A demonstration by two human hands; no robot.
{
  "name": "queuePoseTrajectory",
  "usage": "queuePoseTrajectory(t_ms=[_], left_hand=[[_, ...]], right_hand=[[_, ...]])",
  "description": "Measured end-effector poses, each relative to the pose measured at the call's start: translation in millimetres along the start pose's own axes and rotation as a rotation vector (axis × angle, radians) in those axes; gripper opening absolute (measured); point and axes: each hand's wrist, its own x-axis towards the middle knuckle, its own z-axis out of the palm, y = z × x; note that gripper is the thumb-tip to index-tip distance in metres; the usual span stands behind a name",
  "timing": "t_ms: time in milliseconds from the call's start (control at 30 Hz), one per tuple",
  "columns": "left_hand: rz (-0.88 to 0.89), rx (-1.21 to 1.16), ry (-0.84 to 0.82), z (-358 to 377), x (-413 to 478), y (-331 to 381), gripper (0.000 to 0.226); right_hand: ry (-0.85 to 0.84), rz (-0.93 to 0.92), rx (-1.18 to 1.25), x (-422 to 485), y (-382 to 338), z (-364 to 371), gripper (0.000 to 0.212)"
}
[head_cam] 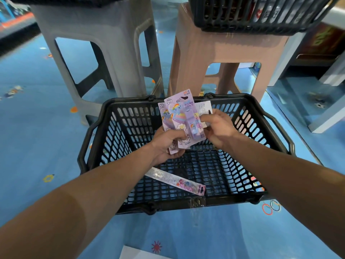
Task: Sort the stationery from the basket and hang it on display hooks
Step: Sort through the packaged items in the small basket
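Basket (121, 139) with ruler pack (175, 181) inside, grey stool (104, 34) and brown stool (224, 49) behind.

My left forearm (93, 193) fills the picture toward 8 o'clock and my right forearm (280, 165) toward 4 o'clock, both bare along all that shows. My left hand (168, 144) and right hand (218, 128) are bare as well, knuckles showing, nails too small to make out

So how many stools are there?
2. The grey stool stands behind the basket on the left; the pink stool is beside it on the right, under a second basket.
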Motion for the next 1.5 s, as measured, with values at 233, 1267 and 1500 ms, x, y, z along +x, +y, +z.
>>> queuePoseTrajectory(t_ms=[233,1267,1500], left_hand=[[-0.020,-0.046,-0.061,1.3,-13.2,7.0,0.041],[-0.005,-0.073,-0.099,-41.8,-47.0,54.3,0.031],[-0.011,-0.092,-0.103,-46.8,-47.6,55.1,0.030]], right_hand=[[-0.053,-0.059,-0.037,-18.5,1.1,8.6,0.031],[-0.219,-0.081,0.013,-32.0,-42.2,30.7,0.050],[-0.385,-0.060,-0.059,-26.4,-39.0,37.4,0.103]])
